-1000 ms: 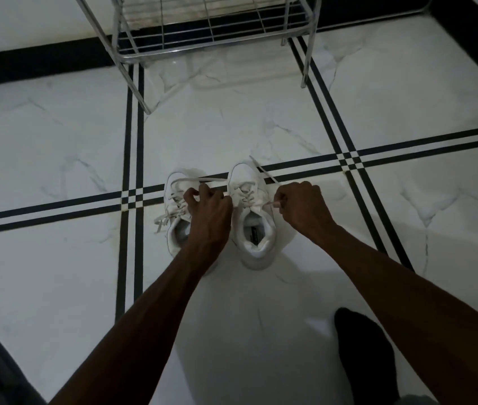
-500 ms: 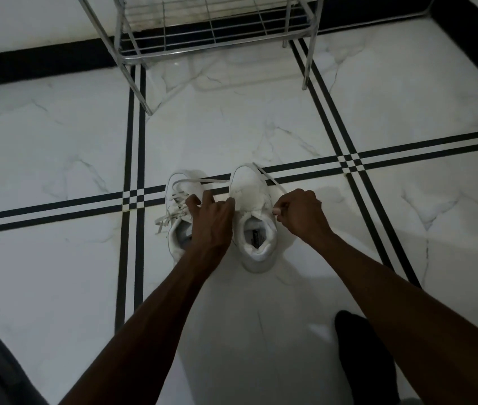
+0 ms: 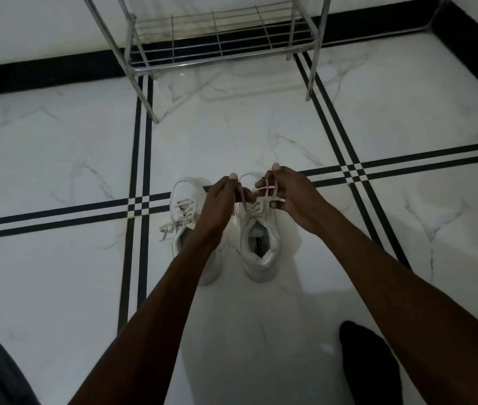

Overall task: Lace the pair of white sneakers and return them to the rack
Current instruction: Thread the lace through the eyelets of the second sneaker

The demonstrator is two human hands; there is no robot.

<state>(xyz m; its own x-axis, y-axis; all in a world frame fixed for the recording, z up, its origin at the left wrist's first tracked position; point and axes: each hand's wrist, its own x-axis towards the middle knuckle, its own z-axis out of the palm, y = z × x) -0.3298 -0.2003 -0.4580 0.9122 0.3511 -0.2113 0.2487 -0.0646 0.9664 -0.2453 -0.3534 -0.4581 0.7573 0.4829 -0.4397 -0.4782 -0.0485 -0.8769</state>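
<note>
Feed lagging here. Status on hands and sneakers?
Left hand and right hand both pinching lace ends over right sneaker. Left sneaker laced, untied. Rack empty, path open.

White sneakers [image 3: 226, 229] side by side, seemingly part-laced

Two white sneakers [image 3: 258, 244] stand side by side on the marble floor [image 3: 56, 159]. Both hands, left hand [image 3: 220, 200] and right hand [image 3: 293, 191], pinch the right sneaker's lace ends [image 3: 270, 194] above it. A wire rack [image 3: 217, 39] stands beyond.
</note>
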